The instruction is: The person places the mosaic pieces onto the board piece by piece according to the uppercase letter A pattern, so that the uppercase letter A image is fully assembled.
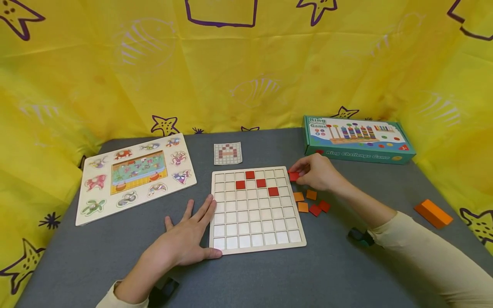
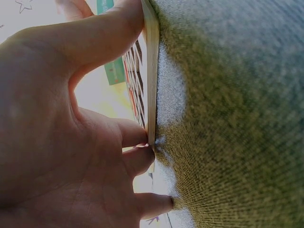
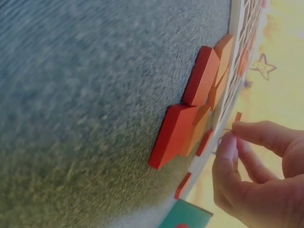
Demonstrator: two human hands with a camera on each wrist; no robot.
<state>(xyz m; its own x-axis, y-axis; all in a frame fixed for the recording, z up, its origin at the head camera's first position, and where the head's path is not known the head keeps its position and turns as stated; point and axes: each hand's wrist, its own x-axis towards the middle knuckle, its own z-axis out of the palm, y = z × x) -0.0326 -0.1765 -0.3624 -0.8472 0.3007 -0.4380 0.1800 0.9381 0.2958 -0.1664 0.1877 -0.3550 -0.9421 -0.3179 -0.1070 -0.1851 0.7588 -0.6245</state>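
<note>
A wooden grid board (image 1: 252, 214) lies on the table, with several red tiles (image 1: 261, 183) set in its upper squares. My left hand (image 1: 185, 241) touches the board's left side, fingers spread and thumb near the lower left corner. In the left wrist view, the thumb and some fingertips meet the board's edge (image 2: 152, 71). At the board's upper right corner, my right hand (image 1: 317, 171) pinches a small red square tile (image 1: 294, 176) between thumb and fingertips. Loose orange tiles (image 1: 303, 207) and red tiles (image 1: 325, 206) lie just below that hand.
A pattern card (image 1: 228, 154) lies behind the board. The animal peg puzzle (image 1: 136, 177) sits at left. At the back right is a ring game box (image 1: 358, 139), with a red tile (image 1: 319, 152) by its front. An orange block (image 1: 433, 213) lies far right.
</note>
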